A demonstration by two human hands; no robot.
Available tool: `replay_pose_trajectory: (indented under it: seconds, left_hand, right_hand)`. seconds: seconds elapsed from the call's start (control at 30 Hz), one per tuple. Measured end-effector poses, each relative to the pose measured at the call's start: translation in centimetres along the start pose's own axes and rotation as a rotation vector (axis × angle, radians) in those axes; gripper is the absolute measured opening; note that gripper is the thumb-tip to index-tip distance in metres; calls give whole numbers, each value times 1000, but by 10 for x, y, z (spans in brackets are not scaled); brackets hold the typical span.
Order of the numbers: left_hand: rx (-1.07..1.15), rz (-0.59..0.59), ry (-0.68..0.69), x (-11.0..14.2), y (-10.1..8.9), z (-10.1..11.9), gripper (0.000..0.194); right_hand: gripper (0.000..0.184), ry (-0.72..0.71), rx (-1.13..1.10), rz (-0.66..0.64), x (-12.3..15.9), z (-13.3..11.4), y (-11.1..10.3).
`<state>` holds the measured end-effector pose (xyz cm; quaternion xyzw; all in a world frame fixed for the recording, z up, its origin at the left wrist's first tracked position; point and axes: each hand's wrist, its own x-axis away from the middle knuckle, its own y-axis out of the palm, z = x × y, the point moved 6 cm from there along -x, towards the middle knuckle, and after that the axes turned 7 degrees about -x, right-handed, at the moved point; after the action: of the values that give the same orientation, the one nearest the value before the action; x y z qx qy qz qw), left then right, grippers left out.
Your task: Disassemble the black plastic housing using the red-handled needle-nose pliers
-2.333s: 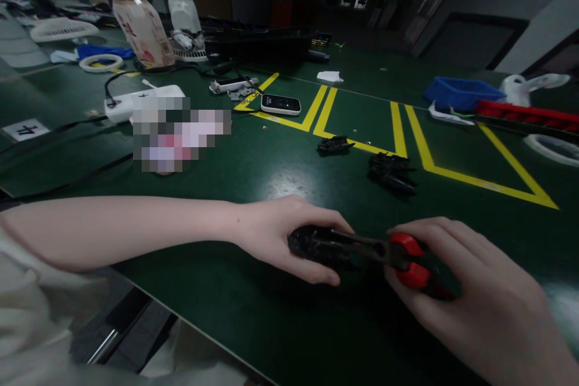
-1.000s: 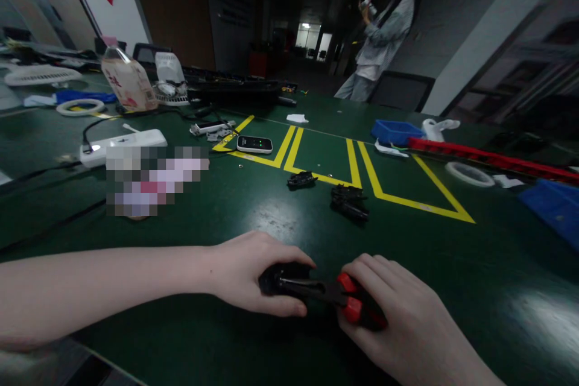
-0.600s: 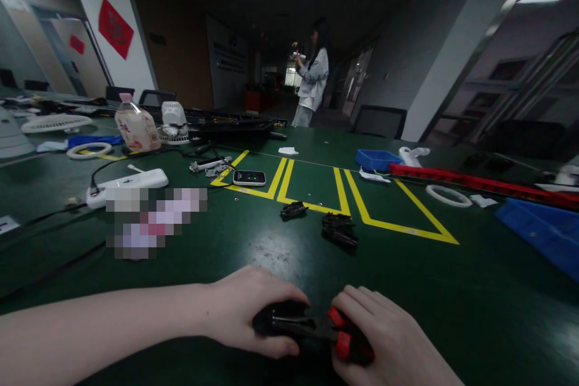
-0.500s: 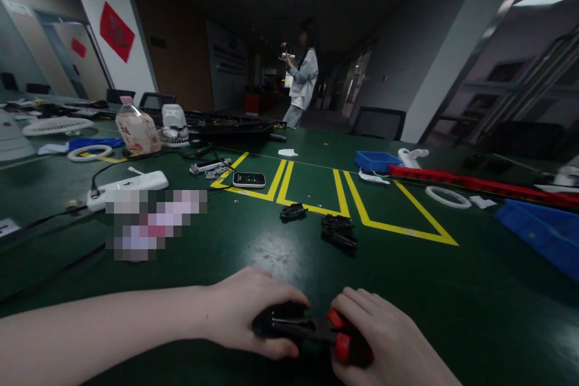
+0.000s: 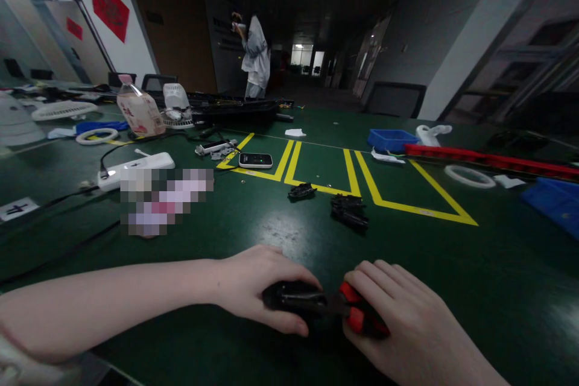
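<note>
Both hands at near edge of green table (image 5: 452, 265), working one item between them. Left hand (image 5: 253, 289) curled round a small black part (image 5: 292, 297), thumb underneath, fingers over the top; part resting on or just above the table, contact not clear. Right hand (image 5: 402, 319) closed on the red grips of pliers (image 5: 350, 310), dark nose of the tool reaching left into the black part. Nose tip hidden inside the part and under the left fingers; bite on it cannot be confirmed.

Progress, as a judgement only: work on this part under way, not finished. Tool and part engaged, neither set down. Two similar black parts lying loose farther out: a smaller one (image 5: 302, 191) on the yellow line (image 5: 348, 172), a larger one (image 5: 349, 212) just to its right. Worked or waiting, not determinable.

Held part: black, glossy, rounded, lumpy in outline, likely moulded plastic. Detail lost in dim light and behind fingers.

Surroundings: phone (image 5: 256, 160) inside the yellow marking; white power strip (image 5: 136, 167) with cable at left; bottle (image 5: 139, 110) and small fan (image 5: 176, 102) behind it; blue bin (image 5: 391, 140) and red rail (image 5: 493, 161) at right. Blurred patch at mid-left. Another person (image 5: 253, 57) standing well beyond the table, hands raised, not involved.
</note>
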<state>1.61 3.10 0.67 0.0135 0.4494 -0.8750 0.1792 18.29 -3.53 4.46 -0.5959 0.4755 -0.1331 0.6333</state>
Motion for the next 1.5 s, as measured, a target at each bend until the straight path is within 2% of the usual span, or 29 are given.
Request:
replay_pose_trajectory:
  seconds: [0.3, 0.63, 0.9, 1.13, 1.4, 1.5]
  left_hand:
    - [86, -28, 23, -1, -3, 2, 60]
    - [83, -69, -61, 1, -2, -1, 56]
    - [144, -46, -46, 1, -4, 0, 55]
    - [154, -28, -42, 2, -6, 0, 52]
    - [-178, 14, -47, 2, -5, -3, 59]
    - [-246, -15, -74, 3, -1, -5, 64]
  right_hand:
    - [24, -23, -63, -65, 0, 10, 2]
    - [12, 12, -92, -47, 0, 6, 5]
    - [14, -15, -100, -47, -2, 12, 2]
    - [12, 77, -173, -95, -2, 19, 4]
    - [12, 105, -225, -38, -1, 25, 1]
    - [14, 162, -240, -49, 3, 30, 3]
